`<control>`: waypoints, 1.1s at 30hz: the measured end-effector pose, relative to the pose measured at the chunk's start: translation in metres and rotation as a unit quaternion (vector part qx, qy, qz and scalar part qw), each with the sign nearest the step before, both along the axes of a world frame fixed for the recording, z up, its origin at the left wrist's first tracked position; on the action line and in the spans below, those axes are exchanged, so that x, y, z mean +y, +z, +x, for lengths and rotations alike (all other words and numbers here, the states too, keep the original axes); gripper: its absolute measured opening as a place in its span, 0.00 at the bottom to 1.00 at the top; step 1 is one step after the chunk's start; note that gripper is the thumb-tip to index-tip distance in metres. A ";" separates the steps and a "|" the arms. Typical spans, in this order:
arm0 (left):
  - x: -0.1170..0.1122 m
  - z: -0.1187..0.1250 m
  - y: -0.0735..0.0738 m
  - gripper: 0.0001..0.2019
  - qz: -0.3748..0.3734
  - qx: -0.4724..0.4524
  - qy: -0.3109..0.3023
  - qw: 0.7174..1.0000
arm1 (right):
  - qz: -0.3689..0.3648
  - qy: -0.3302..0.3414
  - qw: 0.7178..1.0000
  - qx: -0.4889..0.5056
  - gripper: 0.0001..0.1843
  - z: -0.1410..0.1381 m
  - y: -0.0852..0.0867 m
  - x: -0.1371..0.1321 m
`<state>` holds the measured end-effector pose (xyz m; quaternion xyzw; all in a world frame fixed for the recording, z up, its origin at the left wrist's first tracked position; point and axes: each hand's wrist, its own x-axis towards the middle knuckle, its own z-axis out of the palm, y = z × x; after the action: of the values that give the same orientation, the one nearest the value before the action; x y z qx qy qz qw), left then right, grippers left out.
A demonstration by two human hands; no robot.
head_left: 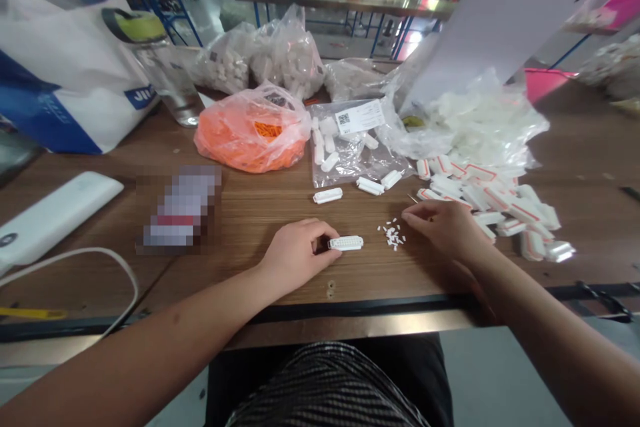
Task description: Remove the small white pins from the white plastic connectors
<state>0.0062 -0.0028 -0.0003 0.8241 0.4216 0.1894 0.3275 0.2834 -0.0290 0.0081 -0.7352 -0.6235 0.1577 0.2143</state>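
Observation:
My left hand [293, 255] rests on the wooden table, thumb and fingers closed on the left end of a white plastic connector housing [351, 243]. Rows of small openings show along that housing's upper face. To the right lies a loose cluster of tiny white plugs [393, 235]. Just beyond them is my right hand [445, 227], its fingers pinched together. A thin pointed tool [413, 199] pokes out from these fingers; most of it is hidden. Behind the plugs sit a few more white housings [370, 185], apart from both hands.
White housings with orange strips [495, 197] are heaped at right. An orange-filled bag [250, 130], a labelled clear bag [345, 160] and a crumpled clear bag [490, 120] lie behind. At left are a white device [60, 213], its cable [133, 280] and a bottle [170, 77].

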 end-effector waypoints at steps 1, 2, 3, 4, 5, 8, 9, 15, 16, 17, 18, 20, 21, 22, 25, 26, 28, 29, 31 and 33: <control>0.000 0.000 0.000 0.05 -0.002 -0.001 0.000 1.000 | 0.021 0.003 1.000 0.023 0.09 -0.007 0.003 -0.001; -0.001 0.000 0.000 0.06 -0.003 -0.003 0.001 1.000 | 0.044 0.017 0.998 0.052 0.09 -0.016 0.007 -0.002; -0.001 0.000 0.000 0.06 -0.003 -0.006 0.002 1.000 | 0.062 0.044 0.994 0.084 0.09 -0.026 0.010 -0.003; -0.001 0.000 0.000 0.06 -0.003 -0.008 0.003 1.000 | 0.070 0.081 0.988 0.109 0.08 -0.037 0.013 -0.003; -0.002 0.000 0.000 0.06 -0.003 -0.011 0.004 1.000 | 0.064 0.128 0.982 0.123 0.08 -0.048 0.015 -0.004; -0.002 0.001 -0.001 0.05 -0.005 -0.020 0.007 1.000 | 0.046 0.223 0.968 0.104 0.08 -0.077 0.017 -0.005; -0.002 0.001 -0.002 0.05 -0.007 -0.023 0.007 1.000 | 0.049 0.236 0.966 0.094 0.08 -0.083 0.016 -0.004; -0.002 0.002 -0.003 0.05 -0.004 -0.024 0.006 1.000 | 0.078 0.261 0.961 0.055 0.07 -0.088 0.008 -0.002; -0.002 0.002 -0.003 0.05 -0.003 -0.023 0.007 1.000 | 0.090 0.269 0.958 0.041 0.07 -0.087 0.007 -0.002; -0.002 0.002 -0.003 0.05 -0.003 -0.022 0.008 1.000 | 0.104 0.280 0.954 0.022 0.08 -0.087 0.007 -0.002; -0.002 0.002 -0.003 0.05 -0.005 -0.022 0.010 1.000 | 0.117 0.294 0.949 -0.001 0.08 -0.086 0.007 -0.003; -0.002 0.002 -0.003 0.05 -0.012 -0.021 0.015 1.000 | 0.142 0.321 0.935 -0.054 0.10 -0.087 0.008 -0.006; -0.002 0.002 -0.003 0.06 -0.016 -0.022 0.018 0.999 | 0.152 0.330 0.928 -0.078 0.12 -0.087 0.009 -0.008; -0.002 0.002 -0.003 0.06 -0.019 -0.022 0.019 0.999 | 0.161 0.335 0.923 -0.098 0.13 -0.088 0.010 -0.010; -0.002 0.002 -0.003 0.06 -0.023 -0.024 0.022 0.999 | 0.183 0.328 0.920 -0.112 0.13 -0.088 0.010 -0.014; -0.002 0.002 -0.003 0.06 -0.024 -0.024 0.023 0.999 | 0.190 0.323 0.921 -0.104 0.13 -0.087 0.010 -0.014; -0.002 0.003 -0.003 0.06 -0.026 -0.025 0.025 0.999 | 0.202 0.314 0.923 -0.091 0.12 -0.087 0.008 -0.015; -0.002 0.003 -0.003 0.06 -0.026 -0.027 0.024 0.999 | 0.206 0.314 0.922 -0.092 0.12 -0.087 0.008 -0.015; -0.002 0.002 -0.003 0.06 -0.025 -0.029 0.023 0.999 | 0.211 0.318 0.918 -0.107 0.11 -0.090 0.007 -0.015; -0.001 0.002 -0.003 0.05 -0.023 -0.026 0.022 0.999 | 0.213 0.325 0.913 -0.126 0.12 -0.093 0.007 -0.016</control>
<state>0.0084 -0.0042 -0.0035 0.8018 0.4354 0.2082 0.3524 0.1904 -0.0449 0.0155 -0.4426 -0.8686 -0.0123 0.2225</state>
